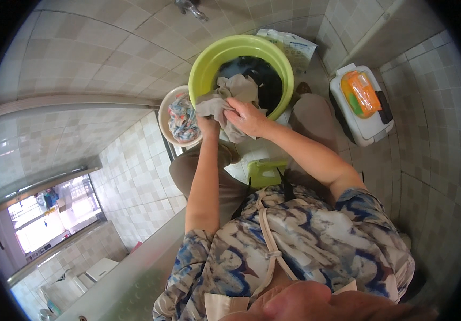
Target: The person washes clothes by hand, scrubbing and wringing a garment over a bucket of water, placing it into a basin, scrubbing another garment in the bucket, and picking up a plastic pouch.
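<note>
A beige-grey cloth [240, 87] is bunched over the near left rim of a green plastic basin [284, 64]. My left hand [208, 125] grips its left part from below, the fingers mostly hidden by the fabric. My right hand [247, 118] holds the cloth from the right, thumb and fingers pinching a fold. Part of the cloth hangs down outside the rim, and the rest lies in the basin. Dark wet fabric [264, 76] lies in dark water behind it. To the left, a smaller pale basin [165, 130] holds a crumpled multicoloured patterned cloth [182, 120].
A metal tap [192, 10] is on the tiled wall beyond the green basin. A white plastic package [290, 46] stands behind the basin. At right is a white lidded box [369, 134] with an orange package [361, 94] on top. A green plastic stool [264, 173] is beneath me.
</note>
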A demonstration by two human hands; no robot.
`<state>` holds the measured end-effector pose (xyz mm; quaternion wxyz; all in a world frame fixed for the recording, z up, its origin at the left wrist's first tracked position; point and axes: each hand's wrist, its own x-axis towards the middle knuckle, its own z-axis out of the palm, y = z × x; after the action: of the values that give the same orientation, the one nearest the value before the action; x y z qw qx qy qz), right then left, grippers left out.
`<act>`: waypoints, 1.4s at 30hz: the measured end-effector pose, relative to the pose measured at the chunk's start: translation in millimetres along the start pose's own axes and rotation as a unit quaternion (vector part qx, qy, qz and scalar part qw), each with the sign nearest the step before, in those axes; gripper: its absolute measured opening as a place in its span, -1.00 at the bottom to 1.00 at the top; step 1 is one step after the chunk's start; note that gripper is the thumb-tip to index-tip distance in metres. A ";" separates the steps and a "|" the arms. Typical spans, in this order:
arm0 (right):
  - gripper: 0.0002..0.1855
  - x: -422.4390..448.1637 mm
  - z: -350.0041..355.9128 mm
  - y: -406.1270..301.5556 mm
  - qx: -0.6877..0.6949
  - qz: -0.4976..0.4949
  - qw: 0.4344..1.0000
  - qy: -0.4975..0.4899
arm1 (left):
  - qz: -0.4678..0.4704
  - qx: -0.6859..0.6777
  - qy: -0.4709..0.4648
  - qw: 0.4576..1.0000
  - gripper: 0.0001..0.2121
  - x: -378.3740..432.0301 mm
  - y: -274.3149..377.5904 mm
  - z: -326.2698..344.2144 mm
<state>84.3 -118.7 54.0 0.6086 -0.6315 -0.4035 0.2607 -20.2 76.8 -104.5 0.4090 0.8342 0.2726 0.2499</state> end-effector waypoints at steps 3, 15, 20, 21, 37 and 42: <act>-0.82 -9.8 -1.6 -3.6 0.012 -0.027 0.999 -0.038 | -0.128 -0.080 -0.058 0.987 -0.42 -23.5 -35.2 19.5; -0.77 -26.9 2.1 -13.2 -0.031 -0.045 0.993 -0.102 | -0.035 0.048 -0.155 0.986 -0.45 11.0 48.4 1.0; -0.76 -21.7 -1.1 -14.4 0.009 -0.018 0.997 -0.073 | 0.001 0.039 -0.135 0.990 -0.46 7.4 73.9 -14.7; -0.75 -21.0 -1.6 -9.5 0.005 -0.019 0.997 -0.071 | 0.013 0.042 -0.135 0.990 -0.46 9.1 78.5 -12.8; -0.80 -19.6 -24.6 25.3 -0.105 0.065 0.992 0.023 | 0.099 -0.068 -0.179 0.977 -0.54 -14.8 153.6 -4.6; -0.80 -19.2 -71.3 -12.1 -0.255 0.033 0.958 0.125 | 0.210 0.224 -0.155 0.939 -0.53 -23.7 134.4 -8.3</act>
<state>130.2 -175.2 71.5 0.4636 -0.8064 -0.3564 0.0878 -9.0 -3.8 5.4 0.1875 0.9708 0.0736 0.1301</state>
